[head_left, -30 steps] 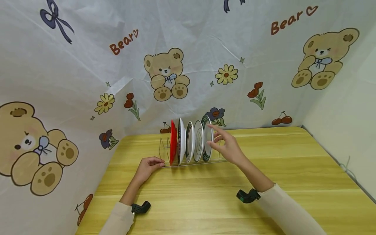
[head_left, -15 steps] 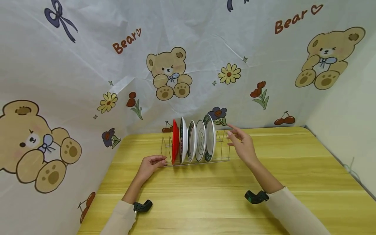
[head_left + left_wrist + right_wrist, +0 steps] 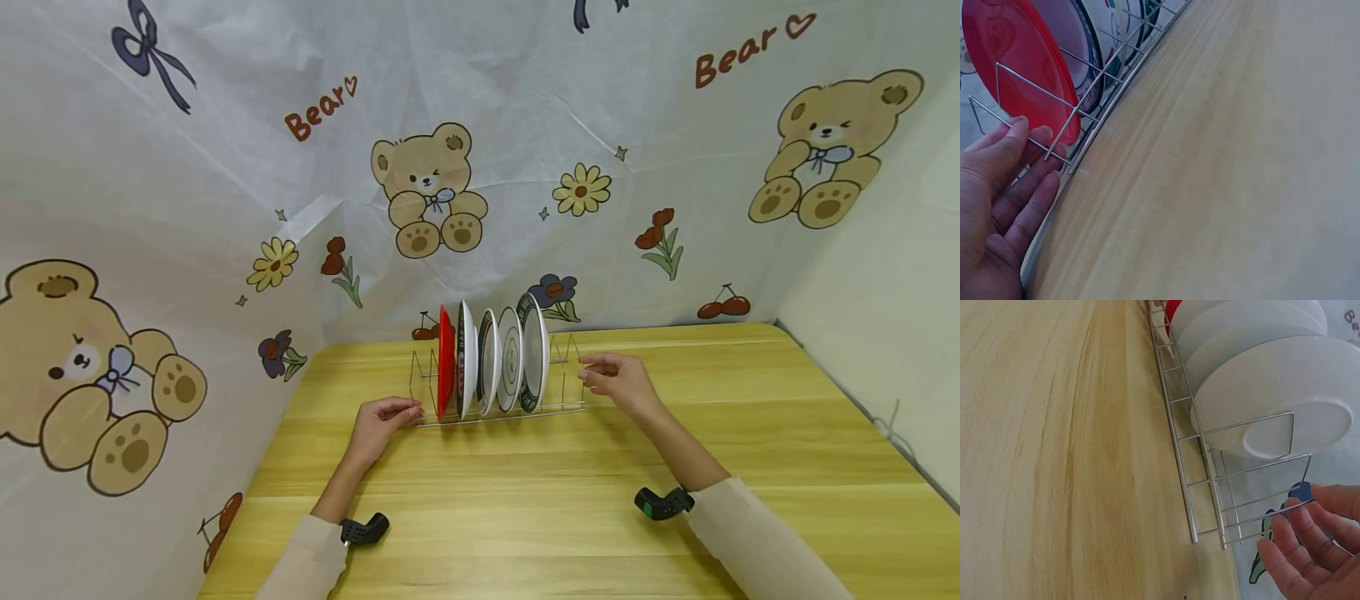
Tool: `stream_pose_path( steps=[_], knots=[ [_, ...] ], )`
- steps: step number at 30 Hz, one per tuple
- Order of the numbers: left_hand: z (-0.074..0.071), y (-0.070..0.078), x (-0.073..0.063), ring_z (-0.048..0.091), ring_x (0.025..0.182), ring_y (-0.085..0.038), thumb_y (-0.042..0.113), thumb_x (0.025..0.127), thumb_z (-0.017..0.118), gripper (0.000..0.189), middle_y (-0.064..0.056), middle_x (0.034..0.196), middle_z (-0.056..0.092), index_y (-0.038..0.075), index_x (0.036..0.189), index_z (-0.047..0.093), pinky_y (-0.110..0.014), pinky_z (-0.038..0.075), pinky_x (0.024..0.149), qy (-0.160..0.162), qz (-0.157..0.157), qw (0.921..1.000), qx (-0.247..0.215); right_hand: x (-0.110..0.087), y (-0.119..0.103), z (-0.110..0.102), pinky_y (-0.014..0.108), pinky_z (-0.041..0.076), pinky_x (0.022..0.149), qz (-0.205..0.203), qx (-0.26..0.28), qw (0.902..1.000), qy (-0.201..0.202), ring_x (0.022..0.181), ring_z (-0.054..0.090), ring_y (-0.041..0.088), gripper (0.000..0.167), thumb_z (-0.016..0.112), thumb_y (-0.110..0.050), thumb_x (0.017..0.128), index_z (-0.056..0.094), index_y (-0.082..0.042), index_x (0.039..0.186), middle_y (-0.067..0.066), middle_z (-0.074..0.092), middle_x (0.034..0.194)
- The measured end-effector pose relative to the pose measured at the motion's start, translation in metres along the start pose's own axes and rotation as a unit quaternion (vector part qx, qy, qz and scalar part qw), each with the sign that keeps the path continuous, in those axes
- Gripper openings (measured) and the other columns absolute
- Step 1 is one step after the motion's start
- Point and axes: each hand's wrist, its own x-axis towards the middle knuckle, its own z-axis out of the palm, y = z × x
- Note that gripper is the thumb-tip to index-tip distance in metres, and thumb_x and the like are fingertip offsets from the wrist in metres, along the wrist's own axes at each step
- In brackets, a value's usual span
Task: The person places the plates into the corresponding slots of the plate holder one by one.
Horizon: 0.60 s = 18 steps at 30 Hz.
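A metal wire dish rack (image 3: 498, 417) holds several plates upright in a row. Leftmost is a red plate (image 3: 446, 367), beside it a white plate (image 3: 468, 367) with a dark patterned rim. A ringed pale plate (image 3: 511, 358) stands farther right, and the rightmost white plate (image 3: 536, 354) has a dark green patterned rim. My left hand (image 3: 380, 427) pinches the rack's left end wire, close to the red plate, as the left wrist view shows. At the other end, my right hand (image 3: 618, 382) pinches the end wire between thumb and fingertips, apart from the plates.
The rack stands near the back of a wooden table (image 3: 480, 508). Behind it hangs a white cloth (image 3: 517, 75) printed with bears and flowers. A pale wall (image 3: 892, 333) with a thin cord (image 3: 892, 433) borders the table's right side.
My right hand has moved right, away from the rightmost plate, and lowered onto the rack's right end. My left hand stays at the rack's left end.
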Motion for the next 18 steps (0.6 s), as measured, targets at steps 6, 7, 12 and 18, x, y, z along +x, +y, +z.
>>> stream_pose_path(
  steps=[6, 7, 12, 18],
  knots=[
    [0.001, 0.003, 0.000, 0.076, 0.091, -0.026, 0.006, 0.094, 0.072, 0.023, -0.025, 0.105, 0.073, -0.012, 0.108, 0.072, -0.042, 0.061, 0.078, -0.031, 0.002, 0.9994, 0.013, 0.004, -0.002, -0.001, 0.043, 0.061, 0.084, -0.001, -0.013, 0.9999, 0.005, 0.098, 0.070, 0.038, 0.026, 0.069, -0.012, 0.098, 0.070, 0.005, 0.118, 0.021, 0.073, 0.109],
    [0.001, 0.004, -0.001, 0.075, 0.091, -0.027, 0.006, 0.094, 0.073, 0.022, -0.023, 0.104, 0.074, -0.011, 0.107, 0.073, -0.041, 0.062, 0.077, -0.043, 0.000, 0.9989, 0.019, 0.005, -0.002, -0.001, 0.044, 0.061, 0.084, -0.003, -0.017, 0.9998, 0.007, 0.098, 0.070, 0.038, 0.026, 0.069, -0.012, 0.098, 0.070, 0.005, 0.118, 0.021, 0.073, 0.109],
    [0.004, 0.007, -0.001, 0.075, 0.089, -0.034, 0.006, 0.093, 0.073, 0.017, -0.017, 0.099, 0.076, -0.006, 0.104, 0.076, -0.041, 0.062, 0.075, -0.113, 0.000, 0.9927, 0.040, 0.016, 0.005, -0.007, 0.040, 0.062, 0.080, -0.007, -0.027, 0.9994, 0.021, 0.092, 0.072, 0.033, 0.024, 0.069, -0.011, 0.098, 0.071, 0.006, 0.115, 0.022, 0.073, 0.106],
    [0.006, 0.013, 0.002, 0.075, 0.090, -0.030, 0.008, 0.094, 0.073, 0.018, -0.017, 0.101, 0.076, -0.004, 0.106, 0.077, -0.036, 0.061, 0.081, -0.161, 0.002, 0.9853, 0.058, 0.029, 0.009, -0.012, 0.036, 0.062, 0.078, -0.004, -0.025, 0.9992, 0.030, 0.093, 0.072, 0.034, 0.026, 0.070, -0.012, 0.098, 0.071, 0.007, 0.116, 0.022, 0.074, 0.106]
  ],
)
